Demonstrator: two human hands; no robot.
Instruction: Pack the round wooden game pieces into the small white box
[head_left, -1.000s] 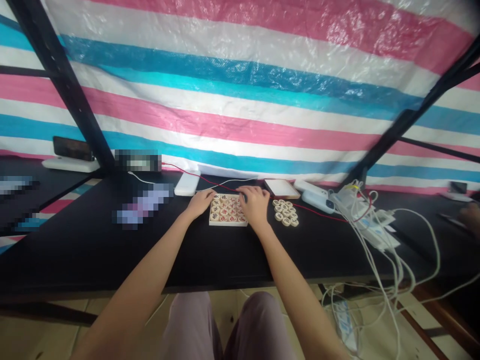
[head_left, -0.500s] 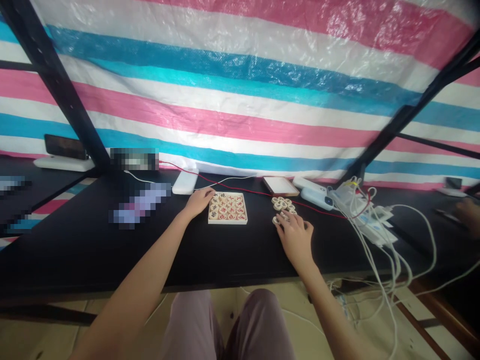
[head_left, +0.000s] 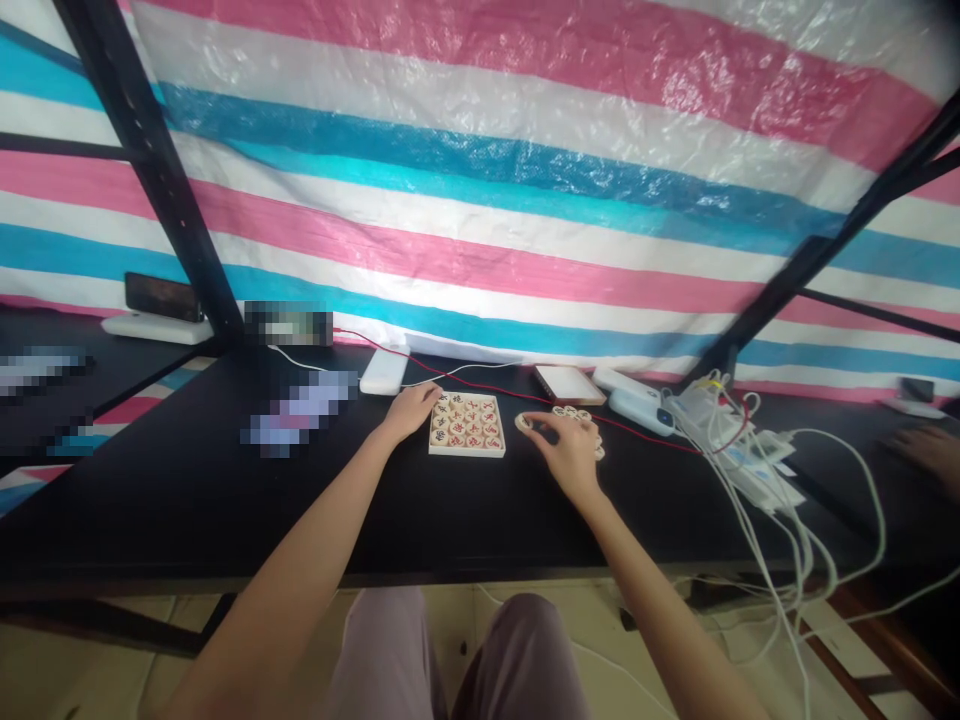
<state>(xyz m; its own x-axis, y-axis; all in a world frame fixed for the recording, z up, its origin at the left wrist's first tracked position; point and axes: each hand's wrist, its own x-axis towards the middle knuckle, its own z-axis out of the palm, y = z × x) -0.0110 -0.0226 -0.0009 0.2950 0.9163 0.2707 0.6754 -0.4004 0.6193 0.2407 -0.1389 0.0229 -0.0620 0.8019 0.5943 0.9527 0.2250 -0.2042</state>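
Note:
A shallow white box [head_left: 466,454] lies on the black table, filled with rows of round Chinese chess pieces marked in red and black. At its upper left corner, my left hand [head_left: 409,410] is closed on the rim, fingers together. Right of the box, my right hand [head_left: 571,455] pinches one xiangqi piece [head_left: 523,423] between thumb and fingertips. More loose pieces [head_left: 571,412] lie behind and beside that hand, partly hidden by it.
A box lid [head_left: 568,385] lies behind the loose pieces. White devices [head_left: 641,410] and a tangle of cables [head_left: 765,465] sit to the right. A red cable crosses behind the box. Another person's hand [head_left: 926,448] is at the far right.
My right hand has moved left from the loose pieces toward the box, now with a piece in its fingertips. My left hand stays at the box corner; the view has shifted slightly.

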